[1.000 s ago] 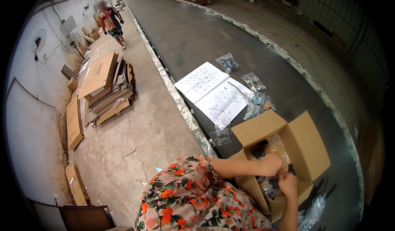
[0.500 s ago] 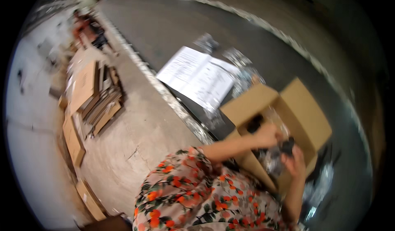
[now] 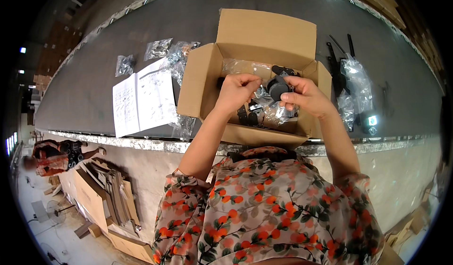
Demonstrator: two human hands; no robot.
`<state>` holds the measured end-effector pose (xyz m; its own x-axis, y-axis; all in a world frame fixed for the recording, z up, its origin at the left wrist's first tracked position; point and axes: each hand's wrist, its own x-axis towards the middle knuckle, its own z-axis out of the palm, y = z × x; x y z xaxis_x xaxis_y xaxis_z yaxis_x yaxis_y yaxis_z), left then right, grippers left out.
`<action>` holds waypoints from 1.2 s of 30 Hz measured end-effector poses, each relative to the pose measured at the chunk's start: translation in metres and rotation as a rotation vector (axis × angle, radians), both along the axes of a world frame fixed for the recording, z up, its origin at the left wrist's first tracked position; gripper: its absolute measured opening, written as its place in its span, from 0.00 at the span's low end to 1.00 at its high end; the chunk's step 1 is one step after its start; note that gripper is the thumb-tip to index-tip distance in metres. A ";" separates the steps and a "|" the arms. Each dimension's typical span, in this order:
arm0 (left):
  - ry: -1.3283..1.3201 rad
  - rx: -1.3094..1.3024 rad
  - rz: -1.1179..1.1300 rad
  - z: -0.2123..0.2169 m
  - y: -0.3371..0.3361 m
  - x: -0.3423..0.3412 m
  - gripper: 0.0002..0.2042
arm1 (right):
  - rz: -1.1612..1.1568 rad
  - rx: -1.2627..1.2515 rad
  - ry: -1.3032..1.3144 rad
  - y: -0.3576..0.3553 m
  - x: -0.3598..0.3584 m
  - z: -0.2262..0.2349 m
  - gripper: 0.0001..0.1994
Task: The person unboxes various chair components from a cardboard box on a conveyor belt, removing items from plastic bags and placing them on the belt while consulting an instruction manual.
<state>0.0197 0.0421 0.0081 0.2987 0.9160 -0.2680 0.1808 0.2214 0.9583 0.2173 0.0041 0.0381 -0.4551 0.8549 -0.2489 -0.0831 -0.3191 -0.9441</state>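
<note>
An open cardboard box (image 3: 266, 33) stands in front of me with its flaps spread. Over it, my right hand (image 3: 306, 96) grips a black caster wheel (image 3: 280, 92) between thumb and fingers. My left hand (image 3: 238, 93) is just to the left of the wheel, thumb and fingertips pinched together; whatever they hold is too small to make out. Below the hands, inside the box, lie a clear plastic bag (image 3: 279, 114) and several black parts (image 3: 250, 117). Another black part (image 3: 283, 71) shows behind the caster wheel.
Left of the box lie an unfolded printed sheet (image 3: 144, 99) and small clear hardware bags (image 3: 158, 49). Black bars (image 3: 336, 67) and plastic-wrapped parts (image 3: 357, 83) are to its right. Beyond the dark table's edge (image 3: 141, 144), flat cardboard (image 3: 94, 194) is stacked near another person (image 3: 55, 157).
My view has turned, so the box now sits squarely ahead. My hands, close together over the box before, are now slightly apart, with the caster wheel in the right one.
</note>
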 end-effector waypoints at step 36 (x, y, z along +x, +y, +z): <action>0.311 0.437 0.028 -0.036 -0.031 0.022 0.07 | 0.069 0.585 -1.062 0.013 -0.011 -0.046 0.11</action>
<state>0.0418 0.0112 -0.0277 0.2394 0.9685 0.0682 0.4707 -0.1772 0.8643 0.2065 0.0170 -0.0083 -0.3080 0.9450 -0.1104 0.8198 0.2047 -0.5348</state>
